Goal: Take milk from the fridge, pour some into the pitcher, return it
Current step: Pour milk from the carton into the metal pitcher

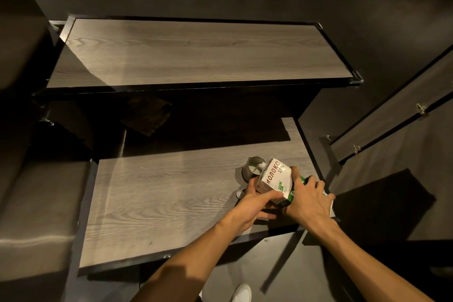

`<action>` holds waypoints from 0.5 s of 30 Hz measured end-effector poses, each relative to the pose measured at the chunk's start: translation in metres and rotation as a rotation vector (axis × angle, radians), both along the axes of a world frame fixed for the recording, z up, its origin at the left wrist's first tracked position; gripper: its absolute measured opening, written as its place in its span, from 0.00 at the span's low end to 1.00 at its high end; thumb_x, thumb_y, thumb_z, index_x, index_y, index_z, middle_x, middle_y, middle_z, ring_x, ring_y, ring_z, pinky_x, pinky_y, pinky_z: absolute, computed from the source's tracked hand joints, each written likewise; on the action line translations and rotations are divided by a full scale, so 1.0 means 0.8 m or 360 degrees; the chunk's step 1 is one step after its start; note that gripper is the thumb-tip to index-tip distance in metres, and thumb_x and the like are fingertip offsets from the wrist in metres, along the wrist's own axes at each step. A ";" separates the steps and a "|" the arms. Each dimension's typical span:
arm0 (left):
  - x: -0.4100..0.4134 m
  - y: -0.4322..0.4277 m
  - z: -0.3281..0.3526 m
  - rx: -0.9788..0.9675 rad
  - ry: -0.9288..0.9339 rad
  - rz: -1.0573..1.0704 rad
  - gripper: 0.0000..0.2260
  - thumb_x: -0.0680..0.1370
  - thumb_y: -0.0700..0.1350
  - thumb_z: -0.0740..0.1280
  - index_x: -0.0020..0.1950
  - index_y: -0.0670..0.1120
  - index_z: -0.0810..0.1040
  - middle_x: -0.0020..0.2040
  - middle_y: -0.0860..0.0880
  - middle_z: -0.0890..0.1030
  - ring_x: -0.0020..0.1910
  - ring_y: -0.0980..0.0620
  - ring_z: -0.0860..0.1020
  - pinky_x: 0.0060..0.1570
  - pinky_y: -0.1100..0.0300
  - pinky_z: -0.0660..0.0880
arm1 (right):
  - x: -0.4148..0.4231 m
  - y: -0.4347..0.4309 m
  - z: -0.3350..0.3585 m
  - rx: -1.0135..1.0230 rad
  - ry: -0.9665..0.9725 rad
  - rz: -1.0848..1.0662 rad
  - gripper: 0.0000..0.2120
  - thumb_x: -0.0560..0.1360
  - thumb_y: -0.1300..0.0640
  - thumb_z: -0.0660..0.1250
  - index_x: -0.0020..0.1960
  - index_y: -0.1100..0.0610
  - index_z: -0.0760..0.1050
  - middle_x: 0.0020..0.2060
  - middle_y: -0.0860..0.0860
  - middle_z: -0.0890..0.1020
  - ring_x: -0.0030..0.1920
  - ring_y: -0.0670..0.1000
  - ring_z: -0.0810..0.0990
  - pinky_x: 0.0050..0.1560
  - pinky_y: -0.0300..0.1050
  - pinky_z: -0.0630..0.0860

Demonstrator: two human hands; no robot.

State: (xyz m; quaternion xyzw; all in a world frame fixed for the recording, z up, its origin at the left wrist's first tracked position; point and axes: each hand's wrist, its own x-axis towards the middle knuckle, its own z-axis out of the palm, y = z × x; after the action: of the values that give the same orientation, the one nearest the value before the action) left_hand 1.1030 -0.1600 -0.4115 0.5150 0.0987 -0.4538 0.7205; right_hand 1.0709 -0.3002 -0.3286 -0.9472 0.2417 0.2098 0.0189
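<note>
A white and green milk carton point(275, 179) is tilted with its spout over a small steel pitcher point(252, 167) standing on the near wooden table point(159, 193). White milk runs from the spout into the pitcher. My left hand point(257, 201) grips the carton's lower left side from below. My right hand point(308, 197) holds the carton's rear end from above. A small round cap point(239, 193) lies on the table just left of my left hand.
A higher wooden counter point(191, 51) with a black rim stands behind the table, with a dark gap between them. Dark panels with hinges point(392, 115) lean at the right. A white shoe point(242, 293) shows on the dark floor below.
</note>
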 end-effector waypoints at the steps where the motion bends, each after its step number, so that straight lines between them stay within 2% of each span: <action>1: 0.000 0.000 0.000 0.0000 0.0004 -0.0001 0.43 0.73 0.46 0.80 0.80 0.60 0.59 0.70 0.47 0.80 0.66 0.43 0.81 0.61 0.37 0.82 | 0.000 0.000 0.000 0.0002 0.0005 -0.0002 0.59 0.66 0.37 0.78 0.82 0.42 0.41 0.71 0.59 0.66 0.75 0.63 0.63 0.72 0.73 0.64; 15: -0.002 0.001 0.008 -0.0011 0.0022 0.0004 0.40 0.76 0.44 0.78 0.81 0.58 0.59 0.69 0.48 0.81 0.65 0.45 0.82 0.60 0.39 0.82 | -0.002 0.001 0.003 -0.0051 0.0007 0.0027 0.58 0.66 0.39 0.78 0.82 0.43 0.42 0.72 0.59 0.66 0.75 0.63 0.63 0.72 0.73 0.65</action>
State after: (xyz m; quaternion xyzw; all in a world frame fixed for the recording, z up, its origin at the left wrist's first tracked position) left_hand 1.1014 -0.1591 -0.4048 0.5092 0.1026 -0.4567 0.7222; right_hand 1.0695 -0.2995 -0.3260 -0.9490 0.2369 0.2080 0.0015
